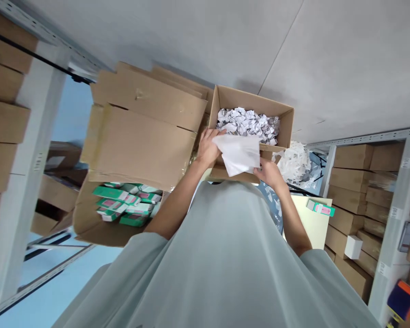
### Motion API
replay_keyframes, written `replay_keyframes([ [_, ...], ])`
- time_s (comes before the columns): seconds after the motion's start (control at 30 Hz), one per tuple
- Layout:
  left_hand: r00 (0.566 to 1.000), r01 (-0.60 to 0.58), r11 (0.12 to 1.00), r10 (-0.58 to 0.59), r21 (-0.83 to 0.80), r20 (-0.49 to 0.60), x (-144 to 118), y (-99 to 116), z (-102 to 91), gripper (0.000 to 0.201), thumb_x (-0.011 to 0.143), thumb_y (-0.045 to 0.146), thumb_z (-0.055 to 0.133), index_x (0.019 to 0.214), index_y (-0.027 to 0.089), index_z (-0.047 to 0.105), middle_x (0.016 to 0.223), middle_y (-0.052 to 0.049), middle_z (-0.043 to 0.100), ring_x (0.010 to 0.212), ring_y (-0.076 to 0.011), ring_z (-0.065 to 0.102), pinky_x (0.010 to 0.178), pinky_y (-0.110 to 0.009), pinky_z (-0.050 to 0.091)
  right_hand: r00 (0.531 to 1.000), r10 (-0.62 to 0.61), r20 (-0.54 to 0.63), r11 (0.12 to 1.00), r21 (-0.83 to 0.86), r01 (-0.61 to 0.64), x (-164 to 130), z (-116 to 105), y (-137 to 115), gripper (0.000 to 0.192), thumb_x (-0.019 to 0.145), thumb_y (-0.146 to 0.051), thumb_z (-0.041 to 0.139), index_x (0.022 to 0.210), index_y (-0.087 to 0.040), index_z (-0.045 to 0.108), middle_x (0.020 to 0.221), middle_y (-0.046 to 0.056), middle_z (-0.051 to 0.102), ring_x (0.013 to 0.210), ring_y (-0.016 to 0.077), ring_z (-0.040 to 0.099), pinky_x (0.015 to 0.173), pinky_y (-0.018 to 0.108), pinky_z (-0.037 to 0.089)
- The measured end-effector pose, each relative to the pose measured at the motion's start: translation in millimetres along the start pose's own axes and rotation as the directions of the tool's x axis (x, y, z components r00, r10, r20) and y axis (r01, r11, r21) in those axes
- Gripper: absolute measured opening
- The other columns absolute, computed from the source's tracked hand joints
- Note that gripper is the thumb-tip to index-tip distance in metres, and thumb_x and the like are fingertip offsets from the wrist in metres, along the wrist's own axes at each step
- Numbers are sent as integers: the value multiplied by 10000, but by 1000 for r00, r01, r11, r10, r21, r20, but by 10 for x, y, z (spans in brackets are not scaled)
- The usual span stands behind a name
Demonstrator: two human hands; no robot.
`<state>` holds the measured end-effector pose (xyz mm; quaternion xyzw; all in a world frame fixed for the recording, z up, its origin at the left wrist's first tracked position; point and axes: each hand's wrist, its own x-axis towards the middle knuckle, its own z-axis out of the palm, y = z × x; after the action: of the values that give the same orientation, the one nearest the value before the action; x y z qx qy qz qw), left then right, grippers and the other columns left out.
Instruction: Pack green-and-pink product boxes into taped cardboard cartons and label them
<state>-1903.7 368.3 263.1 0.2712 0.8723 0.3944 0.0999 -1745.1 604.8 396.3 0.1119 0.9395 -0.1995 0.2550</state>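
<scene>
The left hand (210,148) is closed on the upper left corner of a white sheet (241,155), fingers and thumb gathered at its edge. The right hand (269,174) is at the sheet's right edge, its fingertips partly hidden there, so I cannot tell whether they pinch it or only touch it. The sheet lies between the two hands, in front of the near wall of an open cardboard box (256,101), covering part of that wall and a little of the opening. Crumpled white paper (248,122) covers what can be seen of the box's inside; whatever lies beneath it is hidden. Brown cardboard (237,174) shows just below the sheet, but I cannot tell which box it belongs to.

Beyond the left forearm, a large carton (99,234) holds a jumble of small green and white boxes (123,197), some with pink panels; its broad flaps (143,146) stand open, and the forearm hides its right side. Past the right hand is a heap of white scraps (294,161), partly covered by the box. Nearer, a pale yellow surface (304,216), half behind the right arm, carries one green and pink box (321,208). Stacked cartons (348,200) fill the rack on the right. A blue and orange object (401,300) at the lower right is hard to make out.
</scene>
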Motion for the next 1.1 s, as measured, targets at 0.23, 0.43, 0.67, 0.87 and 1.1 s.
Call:
replay_keyframes([
  [0.23,1000,4,999,-5,50,14,-11,33,-4,534,1098,387,563,1577,177,672,1301,-187,718,1349,-413,568,1319,-588,358,955,287,81,939,-220,-263,644,502,-245,440,1091,-66,448,1467,-59,677,1418,349,737,1312,380,773,1058,447,608],
  [0.43,1000,10,999,-10,40,3,-14,37,5,545,1098,393,563,1586,176,673,1289,-192,719,1346,-419,574,1319,-589,363,992,81,98,988,-136,-68,501,261,-300,348,1064,-232,666,1404,-188,728,1403,199,789,1286,346,769,1088,399,592],
  [0.67,1000,19,999,-18,32,-4,-18,52,-11,554,1096,400,563,1595,185,674,1315,-193,727,1350,-420,575,1299,-579,385,961,67,-267,996,-47,-82,1013,-526,186,355,1130,-277,567,1443,-151,676,1354,195,760,1263,373,736,1134,489,553],
  [0.87,1000,7,1000,-7,20,-13,-21,83,-46,539,1099,394,550,1583,197,681,1290,-195,732,1323,-413,585,1301,-568,390,930,362,-65,919,-140,-367,1894,-562,468,679,1014,-190,752,1637,-27,537,1639,376,533,1439,431,674,1184,553,556],
  [1.1,1000,-2,997,1,83,6,-9,66,-49,569,1122,425,510,1611,173,654,1334,-224,721,1355,-432,582,1279,-613,410,906,415,-78,877,-232,-422,2064,-434,557,680,1093,-80,434,1751,57,325,1659,437,488,1495,398,655,1203,508,555],
])
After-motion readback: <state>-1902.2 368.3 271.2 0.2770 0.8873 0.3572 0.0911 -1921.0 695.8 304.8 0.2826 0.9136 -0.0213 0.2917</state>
